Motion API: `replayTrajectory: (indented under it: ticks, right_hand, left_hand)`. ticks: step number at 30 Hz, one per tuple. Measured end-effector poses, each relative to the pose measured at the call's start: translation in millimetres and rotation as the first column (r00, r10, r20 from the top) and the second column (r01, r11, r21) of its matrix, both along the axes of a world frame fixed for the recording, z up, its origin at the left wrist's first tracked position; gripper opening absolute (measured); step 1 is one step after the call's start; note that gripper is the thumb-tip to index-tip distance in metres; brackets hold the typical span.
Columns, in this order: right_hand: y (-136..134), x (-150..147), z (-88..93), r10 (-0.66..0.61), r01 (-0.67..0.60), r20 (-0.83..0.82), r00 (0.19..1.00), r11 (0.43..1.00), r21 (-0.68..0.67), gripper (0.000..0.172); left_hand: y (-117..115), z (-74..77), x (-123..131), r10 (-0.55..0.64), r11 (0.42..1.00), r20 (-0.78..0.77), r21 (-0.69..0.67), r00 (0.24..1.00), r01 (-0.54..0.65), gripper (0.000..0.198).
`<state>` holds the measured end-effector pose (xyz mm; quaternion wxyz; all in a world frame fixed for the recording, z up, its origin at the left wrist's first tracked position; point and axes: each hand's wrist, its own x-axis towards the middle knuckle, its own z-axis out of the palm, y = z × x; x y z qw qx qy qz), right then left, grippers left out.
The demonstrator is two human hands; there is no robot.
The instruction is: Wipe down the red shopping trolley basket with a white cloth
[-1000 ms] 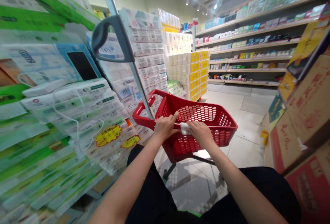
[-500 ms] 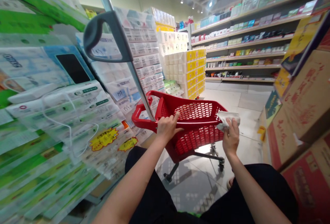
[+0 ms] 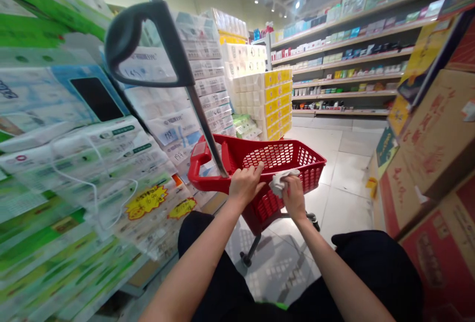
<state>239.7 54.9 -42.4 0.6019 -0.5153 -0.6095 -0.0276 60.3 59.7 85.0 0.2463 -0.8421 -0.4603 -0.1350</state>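
Observation:
In front of me on the floor stands a red plastic shopping basket point(image 3: 261, 206) on wheels, its walls full of small holes. A metal pole with a dark grey loop handle point(image 3: 179, 55) rises from its left end at a slant. My left hand point(image 3: 245, 186) is closed over the near rim, with the thumb and a finger partly stretched out. My right hand point(image 3: 295, 198) holds a crumpled white cloth point(image 3: 279, 182) against the same rim, just right of my left hand. The palm side of both hands is hidden.
Stacked tissue packs point(image 3: 174, 126) fill the left side, with a dark-screened phone point(image 3: 97, 98) and a white cable point(image 3: 94, 191) on them. Cardboard boxes point(image 3: 426, 134) are piled on the right. Stocked shelves point(image 3: 341, 94) line the back beyond the tiled floor point(image 3: 343, 178).
My right hand has slid the cloth leftward along the near rim, from the basket's right corner to near my left hand. My left hand keeps its hold on the rim.

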Motion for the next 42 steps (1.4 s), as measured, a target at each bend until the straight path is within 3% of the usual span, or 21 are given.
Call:
replayTrajectory:
  ticks: [3,6,8,11,14,17,21,24,27,30,33,39,42]
  right_hand:
    - [11.2,29.4,-2.2,-0.047,0.047,-0.007,0.999,0.999,0.000,0.022]
    - [15.8,44.3,-4.9,-0.051,0.050,-0.017,0.999,0.999,-0.012,0.023]
    - [15.8,52.6,-8.7,-0.154,0.152,-0.095,0.984,0.988,-0.026,0.027]
    - [14.1,67.7,-16.0,-0.371,0.360,-0.237,0.898,0.929,-0.091,0.036]
    - [11.5,72.5,-19.2,-0.416,0.387,-0.273,0.868,0.909,-0.153,0.044]
    - [8.3,52.5,-15.1,-0.402,0.362,-0.273,0.874,0.914,-0.184,0.045]
    - [1.7,-3.2,-9.2,-0.331,0.307,-0.183,0.926,0.940,-0.147,0.040]
    - [-7.9,-50.4,-14.9,-0.177,0.173,-0.025,0.984,0.978,-0.114,0.036]
    - [-18.4,-90.8,-27.4,0.019,0.003,0.171,0.985,0.992,-0.125,0.044]
    - [-22.7,-108.5,-34.8,0.071,-0.036,0.254,0.965,0.989,-0.141,0.050]
    - [-18.3,-90.6,-29.9,0.047,-0.008,0.306,0.951,0.992,-0.127,0.041]
    - [-6.2,-13.0,-7.5,-0.176,0.193,0.174,0.969,0.977,-0.090,0.023]
    - [-6.1,-11.2,-4.3,-0.201,0.208,0.085,0.976,0.975,-0.079,0.023]
  left_hand:
    - [-1.1,0.7,-3.5,-0.019,1.000,-0.009,-0.007,1.000,0.019,0.038]
    - [-1.8,1.2,-4.2,-0.039,0.999,-0.006,-0.005,0.999,0.039,0.030]
    - [-2.9,1.5,-4.6,-0.041,0.999,-0.002,-0.004,0.999,0.041,0.028]
    - [-6.1,1.9,-6.1,-0.041,0.999,-0.004,-0.006,0.999,0.040,0.028]
    - [-9.9,2.0,-6.8,-0.044,0.999,-0.003,-0.007,0.999,0.044,0.028]
    - [-12.6,2.0,-3.4,-0.058,0.998,0.014,-0.009,0.998,0.058,0.031]
    - [-14.1,2.1,4.8,-0.074,0.997,0.054,-0.005,0.996,0.074,0.035]
    - [-14.0,2.6,7.0,-0.061,0.998,0.050,0.000,0.997,0.061,0.031]
    - [-13.4,3.2,4.0,-0.054,0.999,0.041,0.000,0.998,0.054,0.028]
    - [-12.8,3.7,-1.1,-0.054,0.999,0.042,0.003,0.998,0.054,0.027]
    - [-12.8,3.7,-4.3,-0.063,0.998,0.043,0.011,0.997,0.063,0.026]
    - [-14.0,2.8,2.3,-0.073,0.997,0.058,0.009,0.996,0.073,0.028]
    - [-13.3,1.9,9.3,-0.071,0.997,0.071,0.010,0.995,0.071,0.029]
